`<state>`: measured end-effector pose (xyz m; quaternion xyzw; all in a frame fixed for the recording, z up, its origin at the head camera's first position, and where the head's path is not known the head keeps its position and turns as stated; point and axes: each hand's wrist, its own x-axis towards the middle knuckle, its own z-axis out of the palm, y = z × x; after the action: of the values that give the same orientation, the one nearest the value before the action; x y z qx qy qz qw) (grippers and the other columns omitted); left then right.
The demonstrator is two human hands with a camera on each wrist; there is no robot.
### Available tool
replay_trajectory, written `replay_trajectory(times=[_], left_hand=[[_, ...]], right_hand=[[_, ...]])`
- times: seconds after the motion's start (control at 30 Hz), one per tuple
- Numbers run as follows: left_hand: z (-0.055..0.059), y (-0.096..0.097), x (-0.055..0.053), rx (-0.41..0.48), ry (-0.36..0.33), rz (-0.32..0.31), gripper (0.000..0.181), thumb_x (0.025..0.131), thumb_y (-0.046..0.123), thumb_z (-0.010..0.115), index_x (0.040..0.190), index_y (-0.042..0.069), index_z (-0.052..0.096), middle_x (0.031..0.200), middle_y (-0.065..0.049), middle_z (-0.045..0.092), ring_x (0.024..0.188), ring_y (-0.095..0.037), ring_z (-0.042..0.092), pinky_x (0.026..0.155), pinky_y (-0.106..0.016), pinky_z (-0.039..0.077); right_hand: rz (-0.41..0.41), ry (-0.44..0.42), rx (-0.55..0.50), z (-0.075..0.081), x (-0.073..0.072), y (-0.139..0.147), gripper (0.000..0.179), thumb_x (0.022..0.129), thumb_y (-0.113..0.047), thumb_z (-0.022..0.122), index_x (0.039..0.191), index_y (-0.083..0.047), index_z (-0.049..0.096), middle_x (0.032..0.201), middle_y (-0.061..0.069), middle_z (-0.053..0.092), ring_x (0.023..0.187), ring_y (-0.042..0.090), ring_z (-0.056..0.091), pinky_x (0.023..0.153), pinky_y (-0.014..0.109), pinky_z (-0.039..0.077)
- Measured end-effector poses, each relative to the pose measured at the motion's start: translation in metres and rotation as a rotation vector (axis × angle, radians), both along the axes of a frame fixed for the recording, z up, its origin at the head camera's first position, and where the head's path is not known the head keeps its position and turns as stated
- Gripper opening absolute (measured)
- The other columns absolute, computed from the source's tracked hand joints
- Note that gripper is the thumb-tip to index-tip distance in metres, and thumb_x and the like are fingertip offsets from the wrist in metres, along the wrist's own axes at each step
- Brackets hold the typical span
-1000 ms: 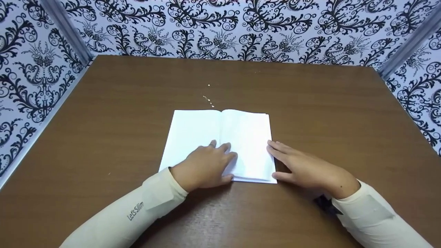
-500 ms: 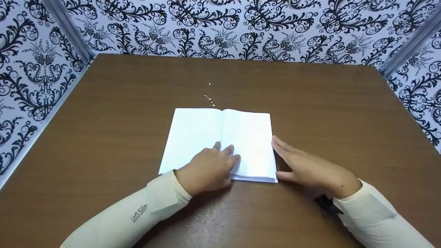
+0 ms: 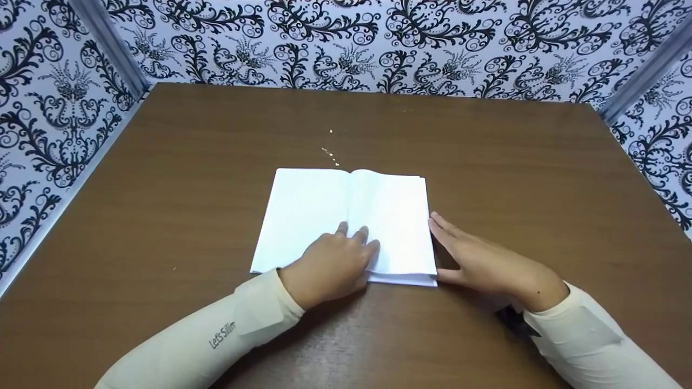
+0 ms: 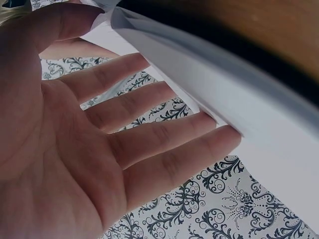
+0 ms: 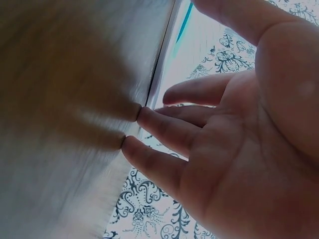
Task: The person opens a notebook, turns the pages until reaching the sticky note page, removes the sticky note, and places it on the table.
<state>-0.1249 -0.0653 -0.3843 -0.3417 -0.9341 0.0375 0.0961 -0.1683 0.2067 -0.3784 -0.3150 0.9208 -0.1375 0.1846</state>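
An open book with blank white pages (image 3: 308,200) lies on the brown table. My left hand (image 3: 335,265) rests across its lower middle, fingertips pressing on the pages near the centre fold. In the left wrist view the left hand's fingers (image 4: 169,164) are fairly straight against the paper, and the thumb is at the pages' lower edge. At the book's right edge is my right hand (image 3: 476,259), its fingers extended along the side and thumb near the lower right corner. From the right wrist view, two fingertips of that right hand (image 5: 234,134) touch the tabletop beside the book.
Small pale crumbs (image 3: 331,155) are scattered on the table (image 3: 189,162) beyond the book. Patterned black-and-white panels (image 3: 346,48) border the table at the back and both sides.
My right hand's fingers have slid slightly rightward, from over the page edge to beside it. The left hand has moved slightly right and nearer on the pages. The book stays open.
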Motion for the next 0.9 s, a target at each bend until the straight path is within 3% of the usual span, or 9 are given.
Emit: replay_trajectory(times=[0.17, 0.33, 0.67, 0.9], left_hand=[[-0.002, 0.0, 0.0, 0.027, 0.084, -0.017, 0.017, 0.088, 0.024, 0.067, 0.097, 0.01, 0.07, 0.096, -0.011, 0.074, 0.08, -0.032, 0.074, 0.054, -0.039, 0.059], [-0.002, 0.0, -0.001, 0.071, 0.122, -0.026, 0.009, 0.088, 0.02, 0.065, 0.089, 0.012, 0.067, 0.075, -0.005, 0.069, 0.054, -0.02, 0.06, 0.045, -0.033, 0.049], [0.005, 0.003, -0.004, 0.045, 0.181, -0.063, 0.011, 0.094, 0.019, 0.061, 0.101, 0.015, 0.068, 0.076, -0.003, 0.071, 0.054, -0.016, 0.063, 0.046, -0.029, 0.049], [0.015, 0.003, -0.004, 0.165, 0.211, -0.037, 0.027, 0.093, 0.013, 0.06, 0.12, 0.014, 0.063, 0.077, -0.003, 0.068, 0.053, -0.016, 0.061, 0.046, -0.031, 0.049]], right_hand=[[0.001, -0.01, 0.013, 0.001, 0.0, 0.001, 0.087, 0.097, -0.042, 0.063, 0.157, 0.003, 0.018, 0.167, 0.022, 0.01, 0.15, 0.041, 0.024, 0.118, 0.056, 0.027], [0.024, 0.016, -0.005, 0.001, 0.0, 0.002, 0.084, 0.097, -0.042, 0.063, 0.155, 0.004, 0.024, 0.165, 0.025, 0.015, 0.148, 0.044, 0.027, 0.116, 0.057, 0.03], [0.075, 0.039, -0.042, -0.002, -0.002, 0.001, 0.073, 0.097, -0.033, 0.065, 0.154, -0.001, 0.033, 0.163, 0.019, 0.028, 0.15, 0.043, 0.024, 0.118, 0.058, 0.024], [0.055, 0.013, -0.033, -0.001, 0.0, 0.001, 0.073, 0.097, -0.037, 0.063, 0.154, -0.002, 0.033, 0.164, 0.014, 0.027, 0.151, 0.041, 0.022, 0.119, 0.059, 0.023]])
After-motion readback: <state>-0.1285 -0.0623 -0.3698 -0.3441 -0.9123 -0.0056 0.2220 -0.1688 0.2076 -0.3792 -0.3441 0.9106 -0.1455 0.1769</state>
